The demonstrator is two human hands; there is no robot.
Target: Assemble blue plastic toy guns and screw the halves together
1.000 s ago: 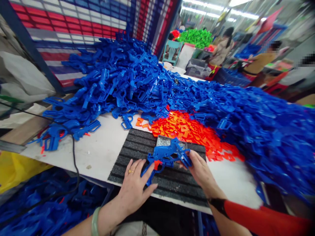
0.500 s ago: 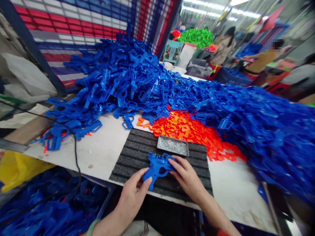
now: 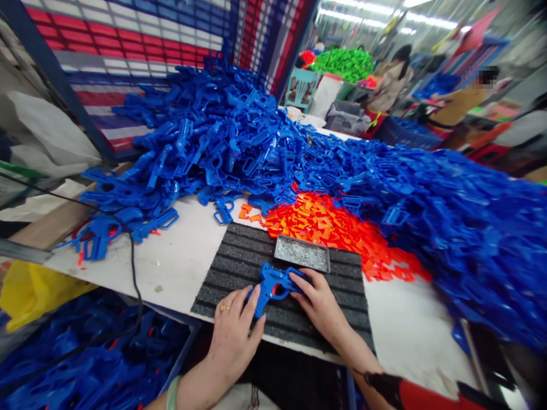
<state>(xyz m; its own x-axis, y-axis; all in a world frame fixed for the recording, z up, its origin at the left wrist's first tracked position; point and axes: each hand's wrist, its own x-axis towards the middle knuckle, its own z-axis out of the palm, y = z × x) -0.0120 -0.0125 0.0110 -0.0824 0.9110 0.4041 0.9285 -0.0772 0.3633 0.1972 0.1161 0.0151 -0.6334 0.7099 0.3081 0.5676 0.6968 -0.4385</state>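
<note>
A blue plastic toy gun (image 3: 268, 278) lies over the striped dark mat, its handle toward me. My left hand (image 3: 235, 327) grips the handle, with the thumb near its lower end. The fingers of my right hand (image 3: 318, 299) close on the barrel end. A bit of orange shows at the trigger opening. Just beyond the gun, on the black mat (image 3: 222, 276), stands a small grey tray (image 3: 329, 262) of tiny silvery pieces. Behind it spreads a heap of flat orange parts (image 3: 325, 219).
A large pile of blue toy gun parts (image 3: 231, 131) covers the back and right of the white table (image 3: 171, 262). A bin of blue pieces (image 3: 85, 353) sits below at left. A black cable (image 3: 133, 262) hangs over the table edge. Co-workers (image 3: 461, 102) sit at the far right.
The toy gun has turned over slightly, and orange now shows at its trigger opening. My left hand has rolled so its back and ring show; the right hand stays at the barrel.
</note>
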